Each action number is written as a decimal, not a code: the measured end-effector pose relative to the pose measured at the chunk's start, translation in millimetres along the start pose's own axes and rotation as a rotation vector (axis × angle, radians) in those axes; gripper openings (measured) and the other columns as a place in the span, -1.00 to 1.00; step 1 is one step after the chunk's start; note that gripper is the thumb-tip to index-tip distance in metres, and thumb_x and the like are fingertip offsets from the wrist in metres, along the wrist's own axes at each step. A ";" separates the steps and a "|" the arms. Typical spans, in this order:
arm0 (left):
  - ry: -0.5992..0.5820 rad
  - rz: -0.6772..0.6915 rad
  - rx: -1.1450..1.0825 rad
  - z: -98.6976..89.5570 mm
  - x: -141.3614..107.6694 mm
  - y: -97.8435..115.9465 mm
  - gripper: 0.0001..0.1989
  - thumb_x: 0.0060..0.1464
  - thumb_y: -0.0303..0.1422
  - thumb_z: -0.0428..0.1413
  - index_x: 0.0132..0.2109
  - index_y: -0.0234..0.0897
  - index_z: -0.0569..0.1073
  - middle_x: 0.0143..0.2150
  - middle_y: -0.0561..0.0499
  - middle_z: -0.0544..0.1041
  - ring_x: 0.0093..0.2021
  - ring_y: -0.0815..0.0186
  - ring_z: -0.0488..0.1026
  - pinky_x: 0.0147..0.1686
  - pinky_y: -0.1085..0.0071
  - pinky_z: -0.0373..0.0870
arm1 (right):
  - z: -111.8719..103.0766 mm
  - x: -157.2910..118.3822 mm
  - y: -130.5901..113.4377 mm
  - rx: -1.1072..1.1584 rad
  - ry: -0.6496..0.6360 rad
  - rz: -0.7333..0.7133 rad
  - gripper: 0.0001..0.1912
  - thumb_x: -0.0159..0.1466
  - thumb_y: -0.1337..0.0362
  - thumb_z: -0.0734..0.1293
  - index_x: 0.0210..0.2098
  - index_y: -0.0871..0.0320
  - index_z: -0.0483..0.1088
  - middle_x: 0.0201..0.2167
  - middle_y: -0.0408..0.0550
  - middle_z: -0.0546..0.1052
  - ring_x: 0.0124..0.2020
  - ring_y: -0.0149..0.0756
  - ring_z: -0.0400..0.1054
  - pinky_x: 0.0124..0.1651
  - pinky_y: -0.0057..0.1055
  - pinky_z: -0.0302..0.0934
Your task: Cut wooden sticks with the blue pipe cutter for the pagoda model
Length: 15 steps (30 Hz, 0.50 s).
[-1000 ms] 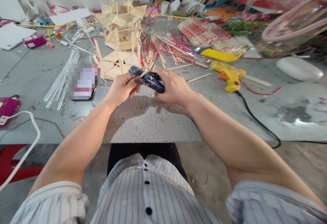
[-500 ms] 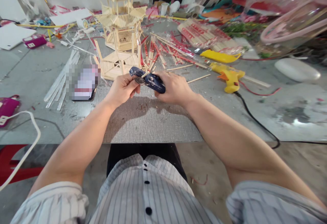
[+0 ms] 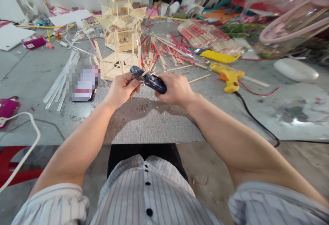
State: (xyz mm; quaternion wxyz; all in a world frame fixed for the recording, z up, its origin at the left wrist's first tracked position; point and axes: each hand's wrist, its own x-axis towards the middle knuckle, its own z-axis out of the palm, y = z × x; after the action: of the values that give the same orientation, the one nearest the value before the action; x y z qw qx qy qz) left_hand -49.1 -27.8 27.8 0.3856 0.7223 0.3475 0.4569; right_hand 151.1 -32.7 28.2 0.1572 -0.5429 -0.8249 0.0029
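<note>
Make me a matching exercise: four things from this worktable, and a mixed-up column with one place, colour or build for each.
Things:
1. dark blue tool
2. glue gun
3. phone
4. pagoda model

Descriptions:
A. lying beside a bunch of clear sticks
B. pale, standing in roofed tiers
C. gripped in the right hand
D. yellow, with a black cord

Right pairs: 1-C, 2-D, 3-A, 4-B

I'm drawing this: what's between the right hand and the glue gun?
A thin stick lies on the table between the right hand and glue gun, in the head view.
</note>
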 end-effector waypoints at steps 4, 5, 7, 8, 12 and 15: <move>0.029 0.030 0.020 1.1 -0.4 0.6 -0.52 0.05 0.06 0.10 -0.51 -0.28 0.32 -0.63 0.10 0.36 -0.72 0.55 0.18 -0.73 0.53 0.09 | -1.0 -0.5 -1.9 -0.019 -0.013 0.021 -0.62 0.01 0.16 0.21 -0.20 0.15 0.39 -0.36 0.01 0.53 -0.38 -0.14 0.39 -0.35 -0.30 0.16; 0.039 0.036 0.023 1.5 -0.6 0.8 -0.53 0.05 0.05 0.10 -0.50 -0.28 0.32 -0.63 0.10 0.35 -0.72 0.55 0.17 -0.73 0.52 0.08 | -1.6 -0.6 -2.5 -0.029 -0.021 0.028 -0.62 0.01 0.16 0.21 -0.20 0.15 0.39 -0.36 0.01 0.52 -0.38 -0.14 0.39 -0.35 -0.31 0.16; 0.062 0.050 0.027 2.4 -1.0 1.4 -0.55 0.05 0.04 0.11 -0.48 -0.27 0.32 -0.62 0.11 0.34 -0.71 0.55 0.16 -0.72 0.51 0.07 | -2.5 -1.0 -3.9 -0.038 -0.027 0.038 -0.61 0.01 0.16 0.21 -0.19 0.15 0.39 -0.36 0.02 0.52 -0.37 -0.13 0.39 -0.35 -0.30 0.17; 0.076 0.060 0.031 2.7 -1.2 1.7 -0.56 0.04 0.04 0.12 -0.47 -0.26 0.33 -0.62 0.11 0.34 -0.70 0.54 0.16 -0.72 0.51 0.08 | -2.7 -1.1 -4.3 -0.038 -0.027 0.044 -0.60 0.02 0.16 0.21 -0.18 0.15 0.40 -0.36 0.02 0.52 -0.36 -0.11 0.40 -0.34 -0.29 0.17; 0.115 0.107 0.078 2.7 -1.7 -1.1 -0.58 0.05 0.02 0.12 -0.46 -0.26 0.35 -0.60 0.09 0.35 -0.62 0.48 0.26 -0.64 0.50 0.18 | 1.1 -0.1 -2.2 -0.004 -0.008 0.049 -0.52 0.02 0.16 0.23 -0.07 0.17 0.38 -0.30 0.06 0.54 -0.29 -0.03 0.42 -0.29 -0.22 0.22; 0.123 0.117 0.131 2.0 -2.7 -8.5 -0.59 0.09 0.00 0.09 -0.45 -0.27 0.42 -0.58 0.06 0.38 -0.57 0.47 0.31 -0.59 0.51 0.22 | 6.7 1.8 3.5 0.068 0.062 -0.042 -0.39 0.01 0.19 0.24 0.08 0.17 0.30 -0.10 0.09 0.52 -0.13 -0.03 0.40 -0.15 -0.19 0.26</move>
State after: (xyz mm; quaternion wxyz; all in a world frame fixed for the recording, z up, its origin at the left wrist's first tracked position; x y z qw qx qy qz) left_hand -49.4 -26.6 18.7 0.2882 0.7357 0.3567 0.4985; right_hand 151.8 -28.5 21.7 0.2008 -0.5198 -0.8303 0.0108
